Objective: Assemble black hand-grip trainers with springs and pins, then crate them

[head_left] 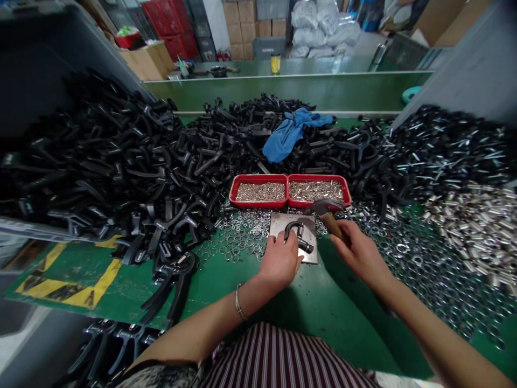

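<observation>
Head view: left hand (280,260) pins black part (297,236); right hand (359,250) grips hammer (328,214).

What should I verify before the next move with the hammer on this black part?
1. Seat of the black part on the metal plate: ok, it lies flat there.
2. Hold of the left hand on the black part: ok.
3. Its fingertips clear of the spot to hit: cannot tell, they sit very close.
4. Grip of the right hand on the hammer: ok, closed on the wooden handle.
5. Room behind the hammer head: probably not ok, the red tray of small metal pieces is right behind it.
6. Loose rings off the plate: ok in the middle, but they crowd its edges.
</observation>
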A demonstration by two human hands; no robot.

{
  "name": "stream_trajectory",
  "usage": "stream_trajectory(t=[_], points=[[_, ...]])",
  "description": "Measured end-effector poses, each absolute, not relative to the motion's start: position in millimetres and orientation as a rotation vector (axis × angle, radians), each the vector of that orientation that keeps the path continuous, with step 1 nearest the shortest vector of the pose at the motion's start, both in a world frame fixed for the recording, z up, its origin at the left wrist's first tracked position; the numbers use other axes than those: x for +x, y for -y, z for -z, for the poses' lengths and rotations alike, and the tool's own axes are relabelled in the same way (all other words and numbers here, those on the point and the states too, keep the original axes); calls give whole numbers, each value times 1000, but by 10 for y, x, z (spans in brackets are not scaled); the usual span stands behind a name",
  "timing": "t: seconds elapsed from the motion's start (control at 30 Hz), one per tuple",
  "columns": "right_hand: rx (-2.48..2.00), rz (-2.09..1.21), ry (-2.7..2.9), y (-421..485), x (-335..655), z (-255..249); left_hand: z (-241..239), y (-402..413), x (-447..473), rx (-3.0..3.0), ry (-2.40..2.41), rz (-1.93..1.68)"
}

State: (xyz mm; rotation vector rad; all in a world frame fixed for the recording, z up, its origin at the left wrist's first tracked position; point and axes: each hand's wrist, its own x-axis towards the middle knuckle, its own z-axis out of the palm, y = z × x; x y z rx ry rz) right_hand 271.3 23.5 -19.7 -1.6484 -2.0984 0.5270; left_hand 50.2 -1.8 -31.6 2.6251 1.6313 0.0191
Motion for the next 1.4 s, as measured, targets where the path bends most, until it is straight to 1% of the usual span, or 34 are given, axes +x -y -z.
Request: stream_trajectory(t=[0.17,0.23,0.3,0.37,0.4,0.47,0.53,0.63,0.67,0.7,0.77,0.83,0.9,0.97,1.03,1.07,1.2,1.27,1.33,1.4], points=[[-1575,-544,2225,-206,2681,190,352,20,526,2631,-1642,-25],[-1601,-626,2203,-203,2730,196,351,19,531,2613,-1632,-36],[-1654,-792,2038,-193,2820,189,309,-4,512,2546,-1597,-109],[-1734,-937,1775,-194,2951,182,232,-58,457,2395,-1538,-297],[-1784,-954,1647,-208,3033,186,194,-95,416,2286,-1500,-413],[-1890,-888,1509,-269,3226,217,153,-177,315,2048,-1443,-601],[-1990,-700,1606,-365,3422,277,190,-249,206,1910,-1476,-667],[-1975,-189,1969,-501,3556,381,361,-290,77,1979,-1612,-590],[-1923,-53,2068,-527,3525,410,423,-284,53,2022,-1632,-559],[-1871,1,2156,-540,3454,434,474,-271,40,2053,-1638,-540],[-1835,-74,2294,-534,3226,470,532,-242,45,2088,-1621,-540],[-1908,-158,2383,-510,2975,491,532,-229,74,2111,-1594,-536],[-2020,-116,2414,-501,2808,494,506,-243,99,2119,-1551,-512],[-2032,-83,2435,-524,2761,465,487,-277,104,2105,-1515,-503],[-1965,-165,2358,-568,2779,393,491,-314,92,2088,-1487,-512],[-1921,-264,2263,-591,2780,344,500,-331,85,2083,-1476,-517],[-1568,-940,1726,-631,2536,189,554,-375,68,2062,-1472,-532],[-1374,-1173,1502,-621,2291,210,574,-384,62,2048,-1470,-544],[-1305,-1264,1359,-604,2066,296,584,-387,53,2030,-1459,-553],[-1328,-1291,1300,-592,1921,400,588,-388,44,2011,-1451,-562]])
